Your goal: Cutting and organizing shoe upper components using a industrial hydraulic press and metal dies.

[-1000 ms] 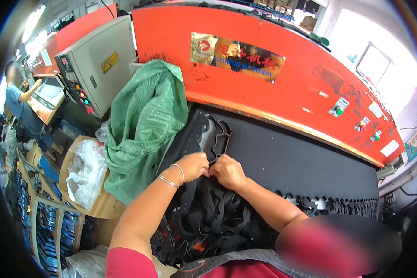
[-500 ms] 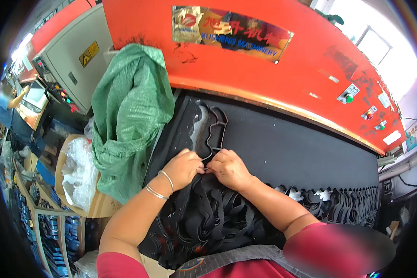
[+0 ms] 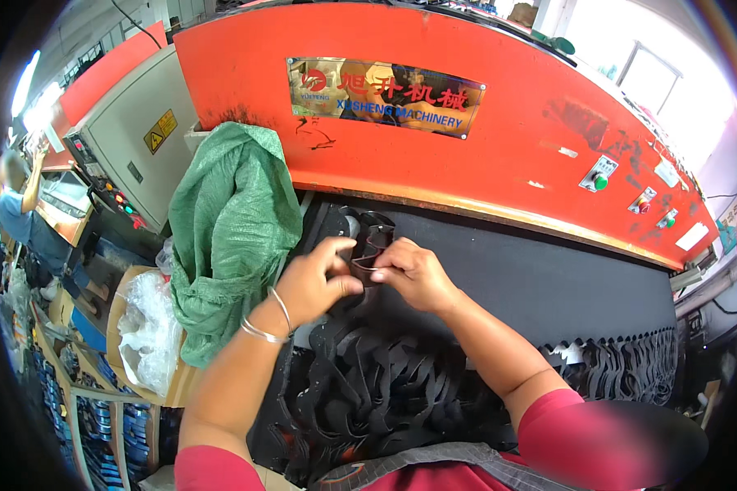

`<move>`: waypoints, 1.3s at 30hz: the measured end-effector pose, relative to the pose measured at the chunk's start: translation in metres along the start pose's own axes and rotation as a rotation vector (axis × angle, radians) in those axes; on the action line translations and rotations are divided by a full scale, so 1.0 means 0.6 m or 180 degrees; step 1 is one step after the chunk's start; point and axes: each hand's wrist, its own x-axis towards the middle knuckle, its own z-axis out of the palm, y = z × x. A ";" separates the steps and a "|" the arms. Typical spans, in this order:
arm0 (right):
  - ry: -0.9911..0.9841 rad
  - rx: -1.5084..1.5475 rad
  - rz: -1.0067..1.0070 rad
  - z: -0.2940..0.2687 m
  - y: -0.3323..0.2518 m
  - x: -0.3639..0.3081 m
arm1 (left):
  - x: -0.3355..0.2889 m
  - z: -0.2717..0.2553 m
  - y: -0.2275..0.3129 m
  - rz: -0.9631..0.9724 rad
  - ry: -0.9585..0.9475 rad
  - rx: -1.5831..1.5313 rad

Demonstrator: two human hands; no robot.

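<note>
A dark metal cutting die (image 3: 375, 242), a curved strip frame with cross braces, is tipped up at the left end of the black sheet material (image 3: 499, 282). My right hand (image 3: 418, 277) pinches its near end between thumb and fingers. Just left of the die is my left hand (image 3: 311, 282), thumb and fingers apart with no grip on it that I can see. Part of a grey curved shape (image 3: 350, 219) shows beyond my left fingers. Below both hands hangs a mass of black cut scrap strips (image 3: 360, 376).
An orange press beam (image 3: 532, 139) spans the far side, with push buttons (image 3: 600, 180) on its right. A green woven sack (image 3: 233, 237) slumps at the left, beside a cardboard box (image 3: 123, 327) of clear plastic. Another person (image 3: 29, 213) stands far left near a grey cabinet (image 3: 135, 139).
The die, flat on the sheet before, is now tipped up in my right hand. My left hand has come off its near end and opened. The whole view has shifted upward.
</note>
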 end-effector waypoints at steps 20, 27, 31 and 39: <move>0.0288 0.2653 0.1211 -0.106 -0.228 -0.151 | -0.089 0.160 0.224 0.0939 0.1127 -0.1342; 0.0676 0.2351 0.1274 -0.130 -0.270 -0.212 | -0.103 0.196 0.271 0.0631 0.0857 -0.1956; 0.0698 0.2506 0.1107 -0.143 -0.278 -0.224 | -0.101 0.195 0.279 0.0668 0.0415 -0.2066; 0.1253 0.3095 0.0741 -0.198 -0.283 -0.246 | -0.102 0.161 0.234 0.0777 0.0550 -0.4619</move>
